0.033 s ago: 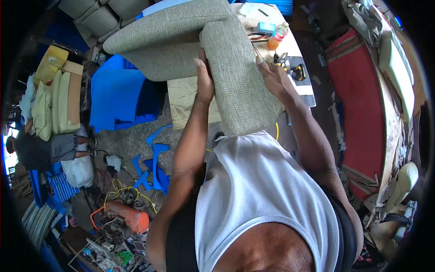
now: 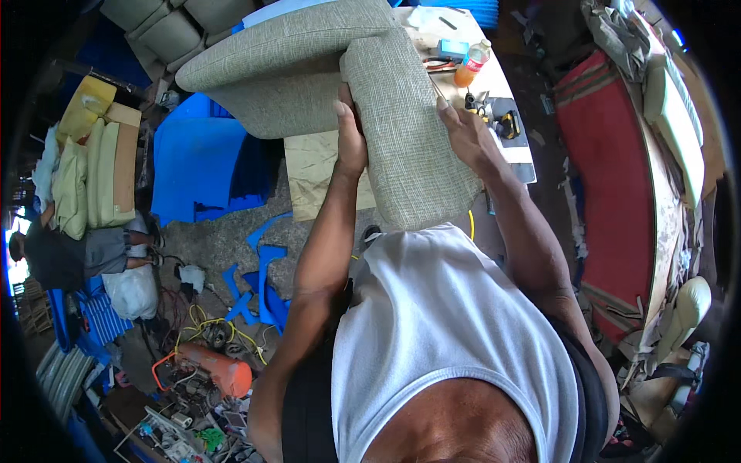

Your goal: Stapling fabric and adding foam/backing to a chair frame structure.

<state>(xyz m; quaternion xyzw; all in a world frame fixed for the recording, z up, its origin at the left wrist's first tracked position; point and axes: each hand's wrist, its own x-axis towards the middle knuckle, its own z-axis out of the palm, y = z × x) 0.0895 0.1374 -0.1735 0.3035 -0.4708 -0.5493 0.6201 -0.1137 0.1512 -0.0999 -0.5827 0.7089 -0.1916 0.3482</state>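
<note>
While between left grip (image 2: 352,142) (closure unclear) and right grip (image 2: 470,139) (around tool (image 2: 438,89)), gray upholstery (image 2: 401,123).

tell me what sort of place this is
Probably an upholstery workshop, judging by the grey fabric-covered furniture section, the blue offcuts on the floor and what looks like an orange air compressor.

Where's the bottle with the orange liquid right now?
In the head view, the bottle is on the table, right of centre near the top, beside the blue box and beyond the right hand.
</note>
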